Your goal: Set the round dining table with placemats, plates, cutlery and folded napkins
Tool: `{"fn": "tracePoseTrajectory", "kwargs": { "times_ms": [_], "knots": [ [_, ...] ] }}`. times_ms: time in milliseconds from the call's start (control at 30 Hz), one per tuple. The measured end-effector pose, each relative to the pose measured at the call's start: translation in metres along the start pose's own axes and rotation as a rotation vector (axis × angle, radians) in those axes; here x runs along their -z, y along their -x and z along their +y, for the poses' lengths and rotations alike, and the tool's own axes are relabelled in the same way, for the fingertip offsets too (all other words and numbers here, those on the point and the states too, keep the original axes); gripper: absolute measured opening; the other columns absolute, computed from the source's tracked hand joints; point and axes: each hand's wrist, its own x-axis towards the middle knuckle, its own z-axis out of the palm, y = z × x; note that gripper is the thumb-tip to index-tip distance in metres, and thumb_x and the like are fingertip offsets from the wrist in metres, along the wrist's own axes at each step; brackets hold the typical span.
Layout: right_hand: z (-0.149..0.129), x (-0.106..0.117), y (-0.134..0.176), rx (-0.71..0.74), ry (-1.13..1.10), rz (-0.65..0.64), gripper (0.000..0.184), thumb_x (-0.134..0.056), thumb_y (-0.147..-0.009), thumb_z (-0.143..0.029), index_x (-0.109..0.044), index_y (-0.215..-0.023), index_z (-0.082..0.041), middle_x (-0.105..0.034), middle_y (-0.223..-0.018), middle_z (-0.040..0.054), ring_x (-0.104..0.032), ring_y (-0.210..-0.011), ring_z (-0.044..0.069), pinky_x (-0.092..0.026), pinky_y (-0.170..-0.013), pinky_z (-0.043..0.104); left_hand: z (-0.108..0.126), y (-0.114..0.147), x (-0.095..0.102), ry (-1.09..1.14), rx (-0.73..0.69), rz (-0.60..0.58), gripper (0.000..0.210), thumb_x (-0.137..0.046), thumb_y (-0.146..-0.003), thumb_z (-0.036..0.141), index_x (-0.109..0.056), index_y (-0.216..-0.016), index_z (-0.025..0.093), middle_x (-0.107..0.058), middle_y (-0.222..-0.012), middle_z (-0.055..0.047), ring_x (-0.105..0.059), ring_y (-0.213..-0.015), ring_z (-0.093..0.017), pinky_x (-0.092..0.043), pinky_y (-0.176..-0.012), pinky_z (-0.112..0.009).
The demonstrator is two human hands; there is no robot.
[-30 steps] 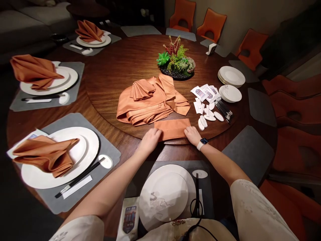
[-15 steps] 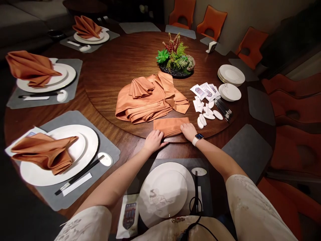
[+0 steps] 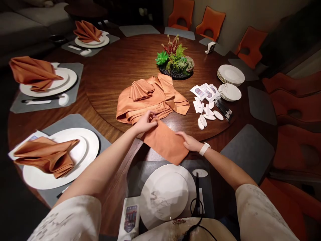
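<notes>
Between my two hands an orange cloth napkin (image 3: 165,140) is held tilted above the near edge of the table, its lower corner hanging toward the plates. My left hand (image 3: 145,123) pinches its upper left corner. My right hand (image 3: 191,142), with a white watch band at the wrist, grips the right edge, thumb on top. Just beyond lies a pile of orange napkins (image 3: 140,107), with a pleated one (image 3: 142,89) on top. In front of me stand stacked white plates (image 3: 168,194) on a grey placemat (image 3: 135,167).
Chopsticks (image 3: 197,190) and a white rest (image 3: 200,172) lie right of my plates, a wrapped packet (image 3: 130,216) left. Folded napkins sit on plates (image 3: 87,140) along the left. Farther back are a plant centrepiece (image 3: 175,62), loose packets (image 3: 204,92), spare chopsticks (image 3: 223,108) and stacked plates (image 3: 230,73).
The napkin, earlier a flat folded strip on the table, is now lifted and turned aslant. My left hand has moved up and left, my right hand slightly down.
</notes>
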Motion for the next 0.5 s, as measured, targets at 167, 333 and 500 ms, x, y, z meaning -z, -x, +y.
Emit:
{"fn": "tracePoseTrajectory", "kwargs": {
  "times_ms": [167, 333, 500],
  "knots": [
    [0.012, -0.034, 0.006, -0.131, -0.132, -0.007, 0.052, -0.041, -0.07, -0.001, -0.059, -0.116, -0.016, -0.065, -0.116, 0.0091, -0.059, -0.109, 0.022, -0.046, -0.099, 0.038, -0.005, -0.017, -0.038, -0.138, 0.067, 0.022, 0.034, -0.061, -0.073, 0.025, -0.052, -0.105, 0.019, -0.063, -0.109, -0.009, -0.062, -0.101, -0.023, -0.052, -0.091, -0.037],
    [0.022, -0.037, 0.006, -0.369, -0.259, 0.057, 0.041, -0.043, -0.07, -0.003, -0.062, -0.104, -0.018, -0.063, -0.085, 0.0007, -0.056, -0.071, 0.014, -0.048, -0.07, 0.025, -0.002, 0.018, -0.081, -0.453, -0.124, 0.321, 0.025, -0.06, -0.086, 0.032, -0.063, -0.107, 0.018, -0.058, -0.127, -0.016, -0.054, -0.12, -0.03, -0.042, -0.107, -0.048],
    [0.019, -0.026, 0.003, -0.614, -0.681, -0.026, 0.031, -0.043, -0.074, -0.013, -0.064, -0.097, -0.017, -0.046, -0.058, -0.005, -0.039, -0.042, 0.009, -0.034, -0.042, 0.02, -0.022, 0.039, -0.101, -0.507, -0.425, -0.091, 0.037, -0.04, -0.099, 0.032, -0.066, -0.121, 0.019, -0.066, -0.126, -0.012, -0.058, -0.123, -0.025, -0.043, -0.11, -0.046]
  ]
}}
